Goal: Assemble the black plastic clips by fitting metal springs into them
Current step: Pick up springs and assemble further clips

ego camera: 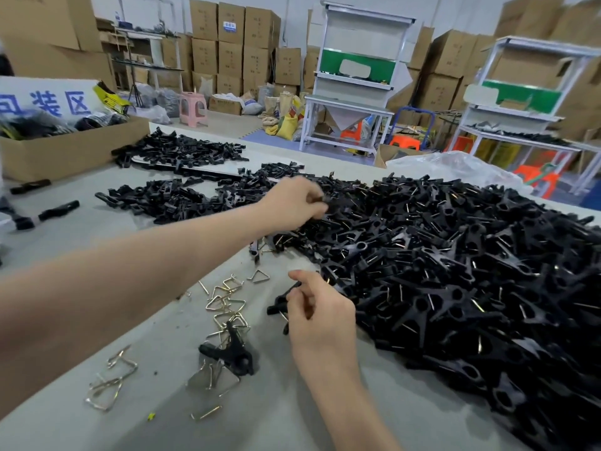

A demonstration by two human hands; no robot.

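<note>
The left hand [294,203] pinches a piece [320,199] off the clip heap [455,271] while the right hand [320,307] grips a black clip [281,302]; snagged neighbours could tumble among the springs [227,301].

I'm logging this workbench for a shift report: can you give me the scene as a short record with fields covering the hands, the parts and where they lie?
left hand: reaches to the big clip pile, pinches a small dark part, blurred
right hand: holds a black clip beside the pile's near edge
springs: loose on the table, left of the right hand
lone clip: lies on some springs
smaller piles: black parts, far side
cardboard box: far left
</note>
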